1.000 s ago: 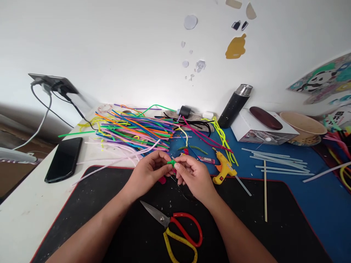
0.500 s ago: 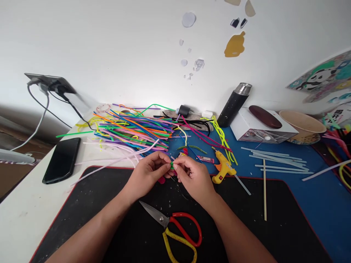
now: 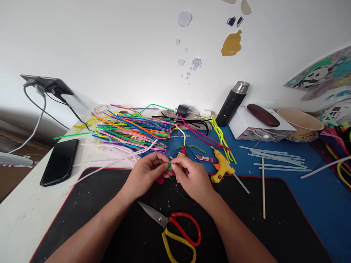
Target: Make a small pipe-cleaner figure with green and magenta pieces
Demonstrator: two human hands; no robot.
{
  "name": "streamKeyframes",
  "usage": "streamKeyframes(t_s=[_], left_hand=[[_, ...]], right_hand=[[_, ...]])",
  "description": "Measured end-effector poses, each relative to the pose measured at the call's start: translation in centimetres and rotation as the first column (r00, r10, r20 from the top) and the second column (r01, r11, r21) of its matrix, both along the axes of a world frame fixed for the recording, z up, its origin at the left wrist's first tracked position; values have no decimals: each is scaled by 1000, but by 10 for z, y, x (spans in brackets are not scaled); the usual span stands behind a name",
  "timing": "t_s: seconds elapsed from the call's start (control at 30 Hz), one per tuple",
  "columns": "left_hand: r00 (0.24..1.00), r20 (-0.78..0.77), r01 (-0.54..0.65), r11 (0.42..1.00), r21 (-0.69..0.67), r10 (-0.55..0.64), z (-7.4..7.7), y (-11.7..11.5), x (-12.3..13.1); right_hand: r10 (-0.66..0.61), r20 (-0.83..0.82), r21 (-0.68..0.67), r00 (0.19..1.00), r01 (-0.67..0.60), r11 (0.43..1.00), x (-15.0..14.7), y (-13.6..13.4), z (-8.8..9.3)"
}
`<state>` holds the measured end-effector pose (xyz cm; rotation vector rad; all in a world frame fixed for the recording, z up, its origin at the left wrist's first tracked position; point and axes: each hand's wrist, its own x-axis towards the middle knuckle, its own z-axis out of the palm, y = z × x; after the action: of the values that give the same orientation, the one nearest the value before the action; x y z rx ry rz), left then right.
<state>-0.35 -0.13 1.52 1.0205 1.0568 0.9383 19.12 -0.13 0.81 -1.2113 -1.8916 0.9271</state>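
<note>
A phone [image 3: 59, 163] lies at nine o'clock on the worktop [image 3: 22, 215], coloured pipe cleaners [image 3: 137, 128] toward eleven. At the clock's centre, the left hand [image 3: 147, 173] and right hand [image 3: 193, 178] pinch a small green piece [image 3: 169, 166] between them, scissors [image 3: 160, 219] at six o'clock; a glue gun [image 3: 223, 166] lies at three.

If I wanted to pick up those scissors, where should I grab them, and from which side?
Probably by the red loop and yellow loop, coming from the near right: the scissors lie flat on the black mat, blade pointing far left, away from that side, with both loops largely uncovered.
</note>
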Motion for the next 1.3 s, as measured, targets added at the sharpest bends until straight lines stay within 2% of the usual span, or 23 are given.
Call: streamKeyframes(t_s=[0.13, 0.37, 0.67, 0.8, 1.0, 1.17, 1.3], left_hand=[[998, 27, -49, 999, 11, 48, 0, 1, -1], [999, 54, -8, 999, -35, 10, 2, 3, -4], [998, -22, 60, 997, -46, -61, 1, 5, -11], [997, -39, 71, 996, -44, -73, 2, 5, -12], [998, 4, 61, 995, -81, -61, 3, 5, -12], [998, 49, 35, 992, -119, -29, 0, 5, -9], [998, 41, 57, 991, -123, -52, 1, 6, -11]], right_hand=[[10, 31, 58, 999, -12, 998, -1, -1, -4], [6, 113, 154, 994, -23, 988, 0, 0, -4], [45, 194, 162, 980, -78, 984, 3, 2, -5], [43, 155, 130, 987, -63, 989, 2, 1, -4], [23, 107, 72, 994, -31, 997, 2, 0, -2], [30, 102, 102, 994, -40, 994, 3, 2, -1], [44, 107, 119, 993, -57, 991, 4, 3, -1]])
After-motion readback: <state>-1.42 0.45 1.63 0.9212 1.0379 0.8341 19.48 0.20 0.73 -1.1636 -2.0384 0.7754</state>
